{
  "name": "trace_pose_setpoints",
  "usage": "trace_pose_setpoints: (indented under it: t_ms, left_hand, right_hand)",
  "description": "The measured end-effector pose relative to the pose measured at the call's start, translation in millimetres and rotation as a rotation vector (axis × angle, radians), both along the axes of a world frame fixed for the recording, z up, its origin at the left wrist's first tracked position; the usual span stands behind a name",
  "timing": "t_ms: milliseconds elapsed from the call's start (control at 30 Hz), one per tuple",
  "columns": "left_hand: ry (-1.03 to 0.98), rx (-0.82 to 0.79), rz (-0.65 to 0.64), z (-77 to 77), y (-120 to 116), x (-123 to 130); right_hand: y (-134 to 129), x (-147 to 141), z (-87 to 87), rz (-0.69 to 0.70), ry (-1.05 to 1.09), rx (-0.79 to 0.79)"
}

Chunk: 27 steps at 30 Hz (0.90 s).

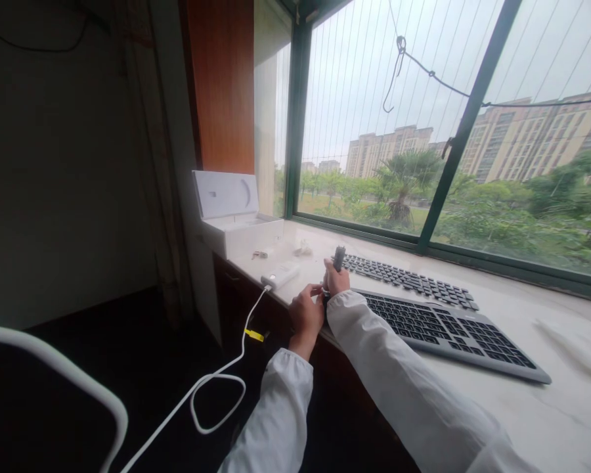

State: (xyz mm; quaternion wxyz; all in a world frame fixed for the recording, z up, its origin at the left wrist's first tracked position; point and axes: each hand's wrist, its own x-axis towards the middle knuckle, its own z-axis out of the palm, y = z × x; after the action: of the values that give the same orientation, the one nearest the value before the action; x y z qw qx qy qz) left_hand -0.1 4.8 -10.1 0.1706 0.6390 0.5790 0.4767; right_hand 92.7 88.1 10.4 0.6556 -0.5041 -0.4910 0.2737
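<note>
My right hand (335,281) is closed around a dark grey stick-like tool (339,256), whose blunt upper end pokes out above the fist; its lower end is hidden, so I cannot tell its kind. Close beside it, my left hand (306,312) has its fingers bent and pinched together at the near left end of the dark keyboard (443,328). What those fingers grip, if anything, is hidden. The keyboard lies on the pale tabletop, its left part covered by my right sleeve. Behind it, black keycaps (408,279) are laid out in rows.
An open white box (253,233) stands at the table's left end. Near it lie a white device (280,274) with a white cable (221,373) hanging down, a small metallic item (260,254) and a crumpled whitish thing (303,247). A window (359,197) runs behind the table.
</note>
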Motion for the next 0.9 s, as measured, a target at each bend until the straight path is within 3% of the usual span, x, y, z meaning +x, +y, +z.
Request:
trace_pose_setpoints:
  t_ms: [200,500,900]
  left_hand:
    - [0.043,-0.003,0.023,2.3,-0.2,-0.2]
    - [-0.038,0.005,-0.001,2.6,0.9,-0.4]
    - [-0.024,0.018,0.010,1.1,0.7,-0.2]
  right_hand:
    - [-10.1,-5.2,3.7,-0.090,-0.263,0.066]
    - [-9.1,-3.6,1.7,-0.121,-0.200,0.055]
    - [-2.9,-2.6,-2.1,-0.017,-0.105,-0.004]
